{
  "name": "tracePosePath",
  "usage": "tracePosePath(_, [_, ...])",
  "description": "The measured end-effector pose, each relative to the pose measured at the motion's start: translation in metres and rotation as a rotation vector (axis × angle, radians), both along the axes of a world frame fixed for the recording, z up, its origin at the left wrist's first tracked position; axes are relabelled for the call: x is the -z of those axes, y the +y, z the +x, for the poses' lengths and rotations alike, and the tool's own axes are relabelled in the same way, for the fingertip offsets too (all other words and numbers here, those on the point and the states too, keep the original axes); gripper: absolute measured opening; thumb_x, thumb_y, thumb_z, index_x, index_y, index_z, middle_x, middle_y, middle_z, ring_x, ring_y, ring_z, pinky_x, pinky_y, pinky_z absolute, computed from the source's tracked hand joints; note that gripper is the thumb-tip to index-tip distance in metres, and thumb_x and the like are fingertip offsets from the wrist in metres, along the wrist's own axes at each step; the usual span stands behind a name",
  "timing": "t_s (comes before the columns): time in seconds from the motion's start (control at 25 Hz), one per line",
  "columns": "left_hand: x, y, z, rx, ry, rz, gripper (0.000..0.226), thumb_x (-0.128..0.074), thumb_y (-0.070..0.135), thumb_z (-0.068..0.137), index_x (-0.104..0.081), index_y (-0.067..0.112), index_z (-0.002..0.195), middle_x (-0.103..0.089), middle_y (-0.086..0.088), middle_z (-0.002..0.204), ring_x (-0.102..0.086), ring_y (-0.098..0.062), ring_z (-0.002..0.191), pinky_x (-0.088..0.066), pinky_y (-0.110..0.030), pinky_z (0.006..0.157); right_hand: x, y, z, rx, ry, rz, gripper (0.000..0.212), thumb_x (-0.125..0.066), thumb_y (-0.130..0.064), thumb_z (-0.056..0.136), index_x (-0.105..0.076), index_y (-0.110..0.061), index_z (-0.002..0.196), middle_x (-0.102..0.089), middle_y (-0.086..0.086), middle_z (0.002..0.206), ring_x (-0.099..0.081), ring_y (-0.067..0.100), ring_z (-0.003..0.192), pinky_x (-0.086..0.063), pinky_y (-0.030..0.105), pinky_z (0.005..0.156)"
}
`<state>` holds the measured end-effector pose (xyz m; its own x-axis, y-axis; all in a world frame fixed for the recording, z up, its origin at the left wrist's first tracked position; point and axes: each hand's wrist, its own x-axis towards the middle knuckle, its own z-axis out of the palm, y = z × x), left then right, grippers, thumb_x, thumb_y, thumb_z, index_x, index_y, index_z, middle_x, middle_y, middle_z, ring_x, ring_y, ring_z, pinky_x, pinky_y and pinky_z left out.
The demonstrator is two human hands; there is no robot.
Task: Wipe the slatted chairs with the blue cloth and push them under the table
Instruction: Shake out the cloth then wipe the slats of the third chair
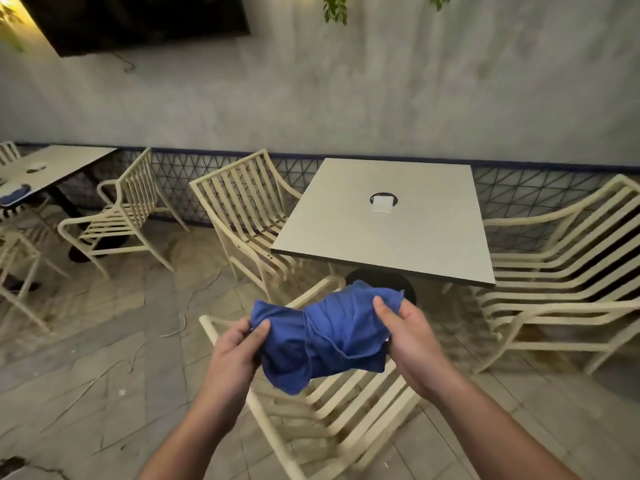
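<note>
A crumpled blue cloth [322, 336] hangs in the air between my hands. My left hand [239, 348] pinches its left end and my right hand [407, 336] grips its right end. Directly below them stands a cream slatted chair [332, 407], facing the square grey table [391, 237]. A second slatted chair [242, 202] stands at the table's left side, partly tucked under it. A third slatted chair [561, 282] stands at the table's right side, pulled away from it.
A napkin holder [382, 202] sits on the table. To the left stand another slatted chair [121, 216] and a second table [52, 168]. A tiled wall runs behind. The floor is stone paving, with open floor at the lower left.
</note>
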<state>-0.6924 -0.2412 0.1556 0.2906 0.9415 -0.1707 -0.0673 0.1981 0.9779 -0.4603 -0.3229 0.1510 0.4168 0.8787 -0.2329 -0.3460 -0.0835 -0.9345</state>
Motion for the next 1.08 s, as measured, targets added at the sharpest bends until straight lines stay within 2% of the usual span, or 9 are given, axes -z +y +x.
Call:
tracePosePath(0.16, [-0.012, 0.019, -0.005, 0.049, 0.006, 0.008, 0.021, -0.056, 0.017, 0.102, -0.070, 0.003, 0.108, -0.077, -0.015, 0.100, -0.074, -0.023, 0.088, -0.057, -0.026, 0.064, -0.007, 0.013, -0.012, -0.043, -0.106, -0.032, 0.028, -0.047, -0.030, 0.108, -0.069, -0.015, 0.117, -0.077, 0.003, 0.109, -0.073, 0.022, 0.107, -0.057, 0.048, 0.095])
tracePosePath(0.32, [-0.010, 0.069, -0.024, 0.053, 0.006, -0.002, 0.018, -0.056, 0.015, 0.102, -0.071, 0.005, 0.101, -0.077, -0.013, 0.096, -0.073, -0.021, 0.086, -0.057, -0.028, 0.070, 0.004, 0.054, -0.035, -0.076, -0.434, -0.172, 0.047, -0.044, -0.053, 0.103, -0.066, -0.012, 0.099, -0.074, 0.008, 0.092, -0.071, 0.025, 0.086, -0.059, 0.055, 0.082])
tracePosePath(0.44, [0.005, 0.131, -0.056, 0.083, 0.014, -0.013, 0.019, -0.058, 0.017, 0.101, -0.074, 0.010, 0.094, -0.077, -0.015, 0.095, -0.072, -0.023, 0.085, -0.053, -0.038, 0.077, 0.024, 0.101, -0.061, -0.007, -0.597, -0.258, 0.049, -0.044, -0.059, 0.099, -0.050, -0.017, 0.076, -0.053, 0.006, 0.067, -0.051, 0.020, 0.063, -0.055, 0.060, 0.068])
tracePosePath(0.52, [0.019, 0.179, -0.088, 0.091, 0.045, -0.027, 0.018, -0.058, 0.018, 0.102, -0.072, 0.008, 0.098, -0.077, -0.013, 0.095, -0.073, -0.021, 0.083, -0.054, -0.036, 0.074, 0.027, 0.142, -0.093, 0.097, -0.499, -0.257, 0.042, -0.046, -0.049, 0.104, -0.047, -0.018, 0.075, -0.050, 0.002, 0.072, -0.054, 0.019, 0.069, -0.059, 0.058, 0.066])
tracePosePath(0.6, [0.026, 0.225, -0.122, 0.086, 0.049, -0.055, 0.017, -0.056, 0.019, 0.103, -0.070, 0.007, 0.102, -0.078, -0.010, 0.094, -0.074, -0.017, 0.078, -0.055, -0.028, 0.062, 0.024, 0.184, -0.125, 0.216, -0.336, -0.216, 0.036, -0.046, -0.037, 0.107, -0.053, -0.007, 0.088, -0.060, 0.012, 0.089, -0.067, 0.023, 0.081, -0.064, 0.045, 0.064])
tracePosePath(0.68, [0.028, 0.265, -0.160, 0.064, 0.070, -0.093, 0.017, -0.056, 0.018, 0.103, -0.069, 0.007, 0.105, -0.078, -0.009, 0.094, -0.074, -0.018, 0.077, -0.055, -0.026, 0.055, 0.020, 0.223, -0.151, 0.262, -0.234, -0.195, 0.037, -0.044, -0.033, 0.109, -0.058, 0.002, 0.108, -0.066, 0.024, 0.109, -0.072, 0.033, 0.096, -0.064, 0.042, 0.063])
tracePosePath(0.96, [0.020, 0.396, -0.282, 0.112, 0.216, 0.013, 0.013, -0.055, 0.003, 0.102, -0.068, 0.007, 0.100, -0.078, -0.008, 0.086, -0.072, -0.022, 0.078, -0.057, -0.036, 0.063, -0.035, 0.317, -0.223, 0.226, -0.098, -0.009, 0.030, -0.047, -0.025, 0.108, -0.061, -0.006, 0.127, -0.074, 0.016, 0.117, -0.072, 0.036, 0.108, -0.060, 0.055, 0.083])
tracePosePath(1.0, [0.021, 0.406, -0.292, 0.181, 0.227, -0.014, 0.005, -0.063, 0.008, 0.098, -0.067, 0.006, 0.096, -0.077, -0.004, 0.082, -0.071, -0.020, 0.078, -0.056, -0.036, 0.066, -0.043, 0.329, -0.231, 0.196, -0.052, 0.037, 0.028, -0.049, -0.019, 0.107, -0.061, -0.007, 0.128, -0.074, 0.016, 0.117, -0.071, 0.036, 0.108, -0.061, 0.052, 0.080])
tracePosePath(1.08, [0.023, 0.421, -0.304, 0.432, 0.367, -0.054, 0.026, -0.076, 0.029, 0.075, -0.065, 0.008, 0.086, -0.074, 0.001, 0.078, -0.067, -0.013, 0.078, -0.050, -0.034, 0.076, -0.057, 0.354, -0.250, 0.135, -0.007, 0.075, 0.027, -0.054, -0.007, 0.102, -0.061, -0.011, 0.128, -0.074, 0.013, 0.116, -0.073, 0.031, 0.104, -0.062, 0.043, 0.072])
